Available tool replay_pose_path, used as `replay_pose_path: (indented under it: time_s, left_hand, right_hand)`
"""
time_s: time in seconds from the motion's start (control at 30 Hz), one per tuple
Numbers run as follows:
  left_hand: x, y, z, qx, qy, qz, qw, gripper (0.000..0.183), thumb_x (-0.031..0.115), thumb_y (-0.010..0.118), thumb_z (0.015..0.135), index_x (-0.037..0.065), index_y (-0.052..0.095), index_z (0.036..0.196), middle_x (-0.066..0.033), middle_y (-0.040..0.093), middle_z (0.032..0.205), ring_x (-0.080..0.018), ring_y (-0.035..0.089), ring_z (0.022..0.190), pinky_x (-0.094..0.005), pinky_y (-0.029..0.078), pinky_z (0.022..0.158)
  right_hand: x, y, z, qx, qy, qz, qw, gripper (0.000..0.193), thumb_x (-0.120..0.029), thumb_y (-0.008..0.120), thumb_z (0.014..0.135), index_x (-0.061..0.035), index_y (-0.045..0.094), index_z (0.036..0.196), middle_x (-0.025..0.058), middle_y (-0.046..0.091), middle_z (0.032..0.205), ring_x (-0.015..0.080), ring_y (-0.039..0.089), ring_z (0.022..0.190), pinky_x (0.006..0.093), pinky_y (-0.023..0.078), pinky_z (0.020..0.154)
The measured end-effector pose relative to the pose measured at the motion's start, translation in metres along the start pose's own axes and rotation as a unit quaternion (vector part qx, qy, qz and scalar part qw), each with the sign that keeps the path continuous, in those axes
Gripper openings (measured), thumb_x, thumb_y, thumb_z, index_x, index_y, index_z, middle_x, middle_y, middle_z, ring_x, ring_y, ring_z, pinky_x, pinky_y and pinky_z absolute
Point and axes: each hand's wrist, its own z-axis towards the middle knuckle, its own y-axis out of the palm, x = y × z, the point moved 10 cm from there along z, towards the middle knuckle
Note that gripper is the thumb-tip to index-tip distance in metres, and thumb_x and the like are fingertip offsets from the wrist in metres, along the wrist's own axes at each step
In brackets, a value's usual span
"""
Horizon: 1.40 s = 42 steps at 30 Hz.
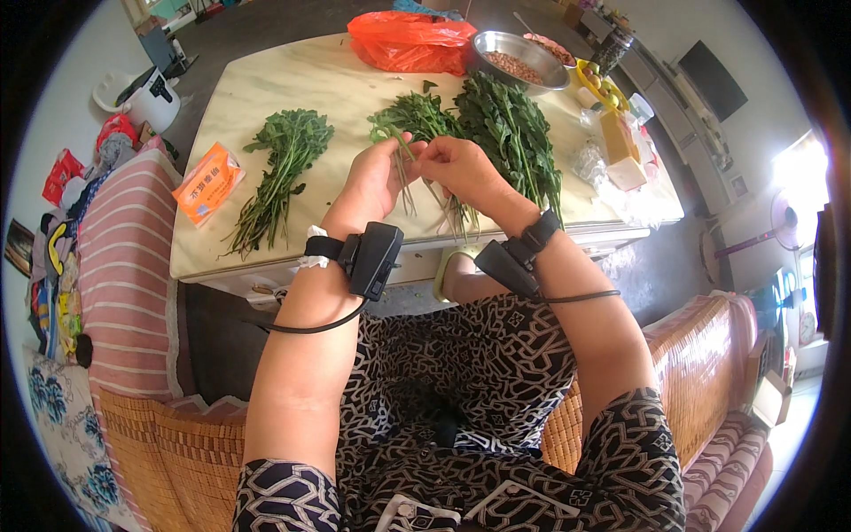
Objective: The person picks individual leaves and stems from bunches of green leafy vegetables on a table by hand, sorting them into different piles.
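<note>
1. The table [266,97] under our grip is a pale, smooth, marble-like slab, and the greens lie spread across it.
2. Just beyond our hands is the big pile [514,124] of dark, leafy, long-stemmed greens; off to the left of the grip lies a smaller bunch [279,168], looser and thinner.
3. Farther past the grip sit a crinkled red bag [408,40] and a shiny metal bowl [523,58] holding reddish-brown bits.
4. Left of the grip, beyond the smaller bunch, is a flat orange packet [206,182].
5. Our left hand [377,182] and right hand [461,168] meet over the near table edge, both closed on a few thin stems [412,177] that hang limp below the fingers.
6. We judge the step to be picking over these stems, between the piles. The next move seems to call for a light pinch, as the stalks look tender and likely to snap.
</note>
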Motion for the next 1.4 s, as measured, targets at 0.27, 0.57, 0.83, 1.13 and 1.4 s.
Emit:
replay_pose_path:
  time_s: [0.27,0.57,0.83,1.13,1.4]
  left_hand:
    - [0.004,-0.003,-0.002,0.014,0.025,-0.015,0.999,0.026,0.026,0.046,0.098,0.006,0.058,0.108,-0.0080,0.064,0.096,-0.0222,0.062,0.087,-0.0361,0.050,0.078]
    - [0.010,-0.015,-0.003,0.065,0.036,0.041,0.996,0.021,0.027,0.055,0.094,0.009,0.063,0.102,-0.0025,0.062,0.087,-0.0171,0.060,0.080,-0.0331,0.050,0.072]
    - [0.010,-0.016,-0.005,0.065,0.029,0.065,0.995,0.021,0.027,0.052,0.095,0.010,0.063,0.103,-0.0020,0.062,0.086,-0.0153,0.059,0.075,-0.0304,0.047,0.067]
    - [0.010,-0.014,-0.008,0.052,0.019,0.060,0.997,0.020,0.026,0.054,0.095,0.010,0.064,0.101,-0.0016,0.063,0.086,-0.0147,0.060,0.076,-0.0293,0.047,0.066]
    - [0.008,-0.013,-0.007,0.057,0.017,0.082,0.995,0.022,0.028,0.049,0.096,0.011,0.061,0.103,-0.0030,0.064,0.089,-0.0157,0.061,0.078,-0.0328,0.045,0.070]
  right_hand:
    - [-0.003,-0.002,0.001,0.008,0.002,-0.061,0.998,0.020,-0.021,0.067,0.080,-0.0011,0.066,0.082,0.0082,0.065,0.070,0.0154,0.060,0.059,0.0293,0.048,0.055]
    - [0.037,-0.058,0.007,0.124,-0.004,-0.175,0.977,0.020,-0.021,0.067,0.075,-0.0041,0.067,0.084,0.0141,0.067,0.079,0.0299,0.065,0.076,0.0378,0.051,0.069]
    - [0.047,-0.053,0.006,0.081,0.031,-0.273,0.958,0.020,-0.023,0.070,0.071,-0.0055,0.067,0.082,0.0149,0.067,0.082,0.0323,0.064,0.079,0.0392,0.050,0.072]
    - [0.045,-0.057,0.006,0.086,0.051,-0.195,0.976,0.022,-0.022,0.072,0.073,-0.0033,0.065,0.083,0.0114,0.064,0.073,0.0248,0.062,0.068,0.0347,0.050,0.063]
    - [0.038,-0.057,-0.004,0.079,0.108,0.000,0.991,0.024,-0.015,0.069,0.078,-0.0016,0.062,0.098,0.0010,0.059,0.070,0.0087,0.052,0.053,0.0240,0.039,0.040]
